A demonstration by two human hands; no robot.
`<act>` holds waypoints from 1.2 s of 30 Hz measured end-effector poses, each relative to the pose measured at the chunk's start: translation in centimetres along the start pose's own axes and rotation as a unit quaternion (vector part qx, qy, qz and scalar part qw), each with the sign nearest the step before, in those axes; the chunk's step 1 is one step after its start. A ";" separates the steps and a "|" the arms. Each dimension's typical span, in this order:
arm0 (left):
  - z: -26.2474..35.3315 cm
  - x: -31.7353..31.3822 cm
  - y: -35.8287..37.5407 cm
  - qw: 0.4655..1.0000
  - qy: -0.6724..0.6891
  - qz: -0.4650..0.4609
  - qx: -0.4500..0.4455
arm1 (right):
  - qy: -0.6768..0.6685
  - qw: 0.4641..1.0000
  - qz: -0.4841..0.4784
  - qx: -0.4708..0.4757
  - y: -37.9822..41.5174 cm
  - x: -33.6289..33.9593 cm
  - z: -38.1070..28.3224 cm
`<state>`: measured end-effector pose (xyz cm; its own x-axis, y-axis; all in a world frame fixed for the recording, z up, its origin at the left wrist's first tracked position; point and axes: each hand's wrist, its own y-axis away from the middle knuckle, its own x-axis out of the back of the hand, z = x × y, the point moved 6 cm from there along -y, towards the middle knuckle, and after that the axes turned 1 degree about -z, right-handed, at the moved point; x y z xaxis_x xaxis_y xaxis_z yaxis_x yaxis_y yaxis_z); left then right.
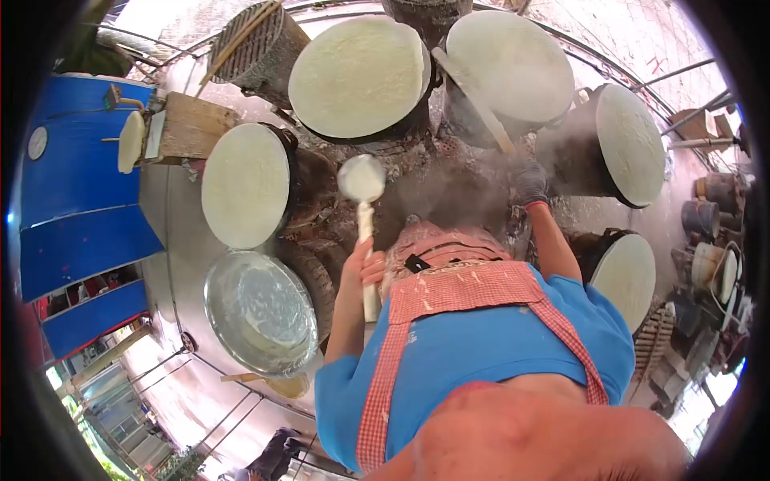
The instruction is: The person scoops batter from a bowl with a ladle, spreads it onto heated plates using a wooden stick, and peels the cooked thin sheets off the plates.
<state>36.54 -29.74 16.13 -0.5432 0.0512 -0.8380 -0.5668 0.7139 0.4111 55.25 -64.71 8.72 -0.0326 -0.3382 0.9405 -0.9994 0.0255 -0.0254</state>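
Note:
My left hand [365, 264] is closed round the pale handle of a ladle, whose round white-coated bowl [362, 178] points away from me. My right hand [530, 183], in a dark glove, is closed on the lower end of a long wooden stick [473, 96]. The stick's far end lies at the left edge of a round pan [511, 68] with a pale, steaming surface. To its left is another round pan [357, 76] covered with a pale sheet, its right edge slightly folded. Steam blurs the area round my gloved hand.
More pale-topped pans stand at the left [245, 186], right [630, 146] and lower right [624, 282]. A wide metal basin [261, 313] sits at lower left. A ribbed basket [258, 52] is at the upper left, near a wooden board [196, 127].

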 end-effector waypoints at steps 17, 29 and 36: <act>1.4 -2.9 3.1 0.924 0.147 -0.164 -0.312 | 0.127 0.888 -0.241 0.370 -10.5 -1.8 -9.9; -10.4 -1.2 4.3 0.733 0.153 -0.265 -0.607 | 0.270 0.586 -0.212 0.734 -18.5 -5.5 -27.0; -9.9 5.7 8.1 0.648 0.298 -0.235 -0.660 | 0.267 0.528 -0.161 0.790 -24.0 -11.4 -30.2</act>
<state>22.71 -30.58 18.19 -0.0379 -0.5158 -0.8559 -0.5793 -0.6865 0.4394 80.06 -33.09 8.81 -0.2698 0.2378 0.9331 0.2693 -0.9117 0.3102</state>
